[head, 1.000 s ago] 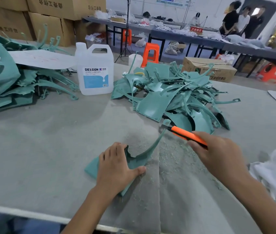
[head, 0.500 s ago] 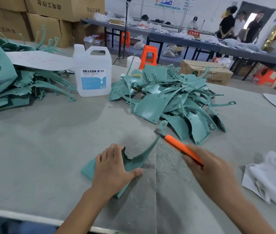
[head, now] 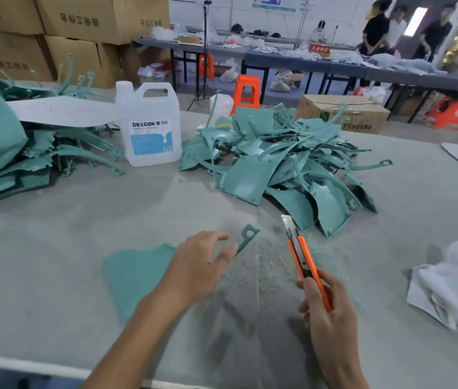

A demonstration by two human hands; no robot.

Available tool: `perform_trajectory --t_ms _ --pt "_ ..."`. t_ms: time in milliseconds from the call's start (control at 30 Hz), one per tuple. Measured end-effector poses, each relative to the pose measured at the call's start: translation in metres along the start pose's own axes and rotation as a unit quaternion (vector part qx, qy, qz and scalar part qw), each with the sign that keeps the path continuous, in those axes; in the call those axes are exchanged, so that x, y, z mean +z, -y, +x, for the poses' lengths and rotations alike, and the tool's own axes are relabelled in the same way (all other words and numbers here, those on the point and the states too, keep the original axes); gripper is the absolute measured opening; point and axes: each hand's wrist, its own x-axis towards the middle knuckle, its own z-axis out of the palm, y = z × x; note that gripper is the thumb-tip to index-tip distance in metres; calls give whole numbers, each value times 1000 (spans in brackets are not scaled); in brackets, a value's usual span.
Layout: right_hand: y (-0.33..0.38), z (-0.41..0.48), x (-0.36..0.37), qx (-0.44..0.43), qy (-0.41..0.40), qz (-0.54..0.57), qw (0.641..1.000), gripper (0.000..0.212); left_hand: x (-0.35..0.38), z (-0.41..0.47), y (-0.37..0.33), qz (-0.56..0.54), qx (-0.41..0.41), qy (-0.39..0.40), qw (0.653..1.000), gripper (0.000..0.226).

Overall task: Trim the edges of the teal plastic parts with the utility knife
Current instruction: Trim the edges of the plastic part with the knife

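A teal plastic part [head: 135, 273] lies flat on the grey table [head: 54, 234] in front of me, its thin curved arm ending in a looped tip [head: 250, 233]. My left hand [head: 199, 268] is over the part's right side with fingers spread and relaxed, thumb near the thin arm. My right hand [head: 326, 310] grips the orange utility knife [head: 302, 262] by its lower handle. The blade is extended and points up and away, clear of the part. Whether the left palm presses on the part is hidden.
A heap of teal parts [head: 278, 169] fills the table's middle and another heap [head: 11, 155] the left, with a white sheet [head: 59, 110] on top. A DEXCON jug [head: 149, 127] stands between them. Plastic shavings [head: 267, 262] lie by the knife and a white cloth [head: 452, 287] at right.
The knife has left the part's curved arm and swung back toward me, blade pointing away. My left hand shifted right and loosened, uncovering the part's flat panel.
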Motion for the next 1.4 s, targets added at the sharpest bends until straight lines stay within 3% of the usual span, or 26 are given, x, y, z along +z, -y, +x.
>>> perform_trajectory --t_ms 67,167,267,367,533,733,1167,1400 --pt "-2 1 3 1 -16 14 1000 29 17 12 -18 -36 6 73 997 31" --pt "-6 -1 -2 8 -29 16 999 26 32 23 -22 5 4 115 993 37" --pt "-7 -2 -4 21 -17 -2 1000 21 36 29 -11 136 28 97 986 36" --pt "-6 -2 -1 11 16 -61 998 18 31 37 -6 305 31 120 944 36" --pt "-1 -7 4 4 53 -134 990 27 31 43 -16 405 69 149 899 36" --pt "-3 -5 5 -19 43 -144 988 28 31 44 -23 445 91 150 878 37" --pt "-6 -1 4 -4 4 -161 987 27 34 44 -20 447 98 133 879 25" --pt "-8 3 4 -3 46 -169 985 26 35 42 -16 440 101 121 884 23"
